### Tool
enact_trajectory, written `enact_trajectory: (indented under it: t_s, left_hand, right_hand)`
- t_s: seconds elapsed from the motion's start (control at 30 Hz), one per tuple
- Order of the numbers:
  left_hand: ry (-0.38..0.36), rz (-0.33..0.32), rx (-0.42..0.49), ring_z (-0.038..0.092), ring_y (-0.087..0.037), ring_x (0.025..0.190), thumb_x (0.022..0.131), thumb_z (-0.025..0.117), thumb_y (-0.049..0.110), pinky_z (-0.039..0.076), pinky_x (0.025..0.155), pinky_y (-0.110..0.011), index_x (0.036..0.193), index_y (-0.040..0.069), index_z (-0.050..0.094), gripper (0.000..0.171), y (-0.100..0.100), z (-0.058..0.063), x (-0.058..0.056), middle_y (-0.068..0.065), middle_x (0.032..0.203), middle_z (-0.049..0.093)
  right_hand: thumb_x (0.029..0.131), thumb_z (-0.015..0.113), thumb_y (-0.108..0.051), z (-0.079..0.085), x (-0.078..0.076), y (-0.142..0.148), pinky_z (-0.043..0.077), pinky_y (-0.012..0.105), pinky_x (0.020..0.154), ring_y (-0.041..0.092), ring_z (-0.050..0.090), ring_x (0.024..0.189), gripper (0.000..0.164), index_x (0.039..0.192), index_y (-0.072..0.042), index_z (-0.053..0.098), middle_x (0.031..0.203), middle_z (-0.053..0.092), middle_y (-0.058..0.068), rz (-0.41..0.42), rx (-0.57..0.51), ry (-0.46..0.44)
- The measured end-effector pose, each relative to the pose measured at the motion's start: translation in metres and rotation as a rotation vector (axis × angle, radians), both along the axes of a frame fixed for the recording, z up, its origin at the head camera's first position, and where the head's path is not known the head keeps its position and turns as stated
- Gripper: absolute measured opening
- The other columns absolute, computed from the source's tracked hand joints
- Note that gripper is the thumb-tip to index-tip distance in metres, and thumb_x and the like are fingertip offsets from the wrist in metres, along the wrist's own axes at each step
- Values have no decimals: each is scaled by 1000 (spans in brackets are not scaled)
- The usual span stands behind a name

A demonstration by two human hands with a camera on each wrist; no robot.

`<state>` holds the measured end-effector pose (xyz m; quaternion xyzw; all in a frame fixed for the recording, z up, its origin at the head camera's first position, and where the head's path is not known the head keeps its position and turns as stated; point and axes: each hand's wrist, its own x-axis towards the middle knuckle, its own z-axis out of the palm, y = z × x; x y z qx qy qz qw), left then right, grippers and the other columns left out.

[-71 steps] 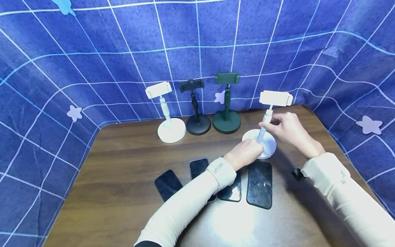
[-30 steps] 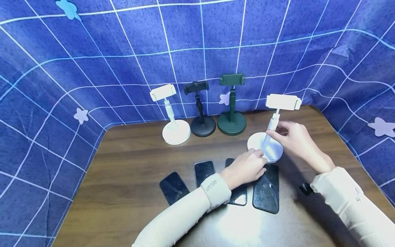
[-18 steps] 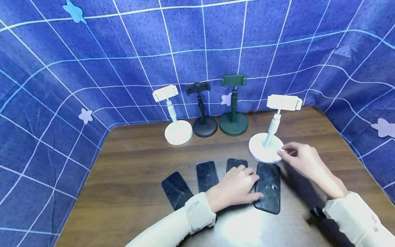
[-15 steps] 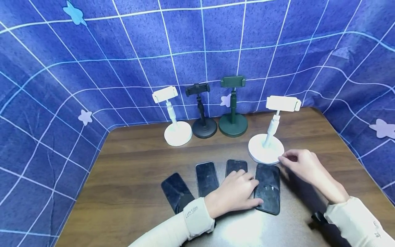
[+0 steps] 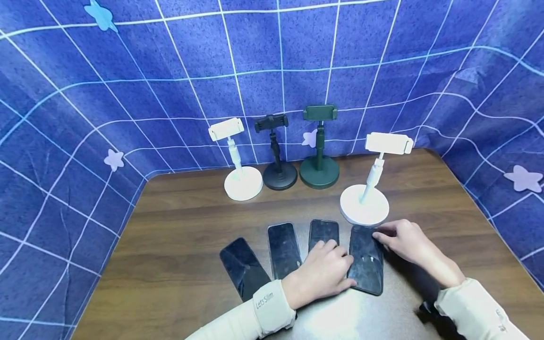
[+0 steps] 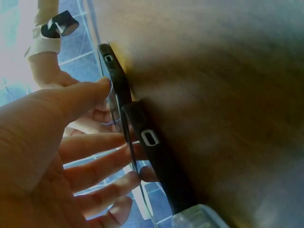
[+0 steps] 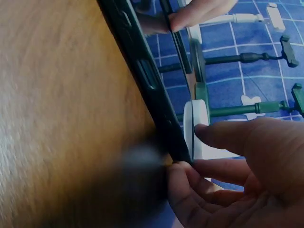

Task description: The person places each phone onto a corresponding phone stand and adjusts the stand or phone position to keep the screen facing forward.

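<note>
A black smartphone (image 5: pixel 365 264) lies face up in front of the white phone stand (image 5: pixel 350 205) at the right. My right hand (image 5: pixel 410 243) pinches its far right corner. In the right wrist view the thumb is over the screen and the curled fingers are at the phone's edge (image 7: pixel 147 76). My left hand (image 5: pixel 320 269) has its fingers loosely spread over another dark smartphone (image 5: pixel 324 229), partly hiding it. The left thumb reaches the near left edge of the rightmost phone, also seen in the left wrist view beyond the nearer phone (image 6: pixel 147 135).
Two more dark smartphones, one slanted (image 5: pixel 242 264) and one straighter (image 5: pixel 282 245), lie to the left on the wooden table (image 5: pixel 170 245). Along the back stand a smaller white stand (image 5: pixel 244 184), a black stand (image 5: pixel 280 177) and a green stand (image 5: pixel 320 174). Blue gridded cloth (image 5: pixel 178 94) hangs behind.
Both hands have let go of the right white stand, which stands at about the same place. The left hand came back over the phones; the right hand moved down from the stand to the rightmost phone's corner.
</note>
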<state>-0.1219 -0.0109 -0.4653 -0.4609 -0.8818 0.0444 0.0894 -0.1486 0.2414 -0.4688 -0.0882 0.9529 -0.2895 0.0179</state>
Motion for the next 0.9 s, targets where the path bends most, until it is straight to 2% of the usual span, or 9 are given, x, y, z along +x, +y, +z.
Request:
enact_trajectory:
  t_s: [0.1,0.2,0.33,0.47,0.63,0.77,0.9]
  left_hand:
    - [18,3,-5,59,-12,88,92,67,62,41,68,-26,101,27,76,37,0,-1,1,10,100,70]
    - [48,8,-3,58,-12,86,92,67,62,40,66,-26,97,28,76,36,1,-2,1,10,97,70]
    - [63,6,-4,58,-11,88,90,66,66,40,68,-27,97,30,77,39,3,-3,1,12,96,70]
    - [43,-8,-6,58,-11,88,84,65,72,40,69,-26,99,31,77,44,3,-3,0,13,95,70]
    - [71,-20,-4,57,-10,86,77,67,75,37,65,-25,103,29,78,54,2,-4,1,12,92,69]
    - [82,-17,11,57,-10,86,78,67,73,37,64,-23,104,28,78,53,2,-6,2,11,93,69]
    - [81,-9,27,56,-10,85,79,67,71,37,62,-22,105,29,78,51,1,-7,3,12,94,69]
  right_hand:
    - [92,76,-23,-4,-1,-2,50,36,67,8,58,63,21,99,-4,79,60,63,-11,8,7,30]
    - [89,78,-21,-6,-2,-3,54,42,70,15,65,70,23,99,0,79,68,71,-4,8,13,59]
    - [87,80,-20,-4,-2,-3,56,47,74,26,71,79,23,98,1,80,81,77,7,-2,16,77]
    - [87,81,-21,-4,-3,-2,56,49,76,31,73,83,23,97,0,80,84,78,10,-9,16,74]
    - [87,81,-22,-4,-2,-2,56,52,80,34,73,87,24,98,0,80,87,78,12,-13,15,68]
    - [87,81,-22,-5,-1,-2,56,52,80,35,72,88,26,100,0,79,90,77,14,-20,19,78]
    - [87,81,-22,-5,2,0,55,48,78,28,70,85,23,99,-2,79,87,76,8,-12,16,84]
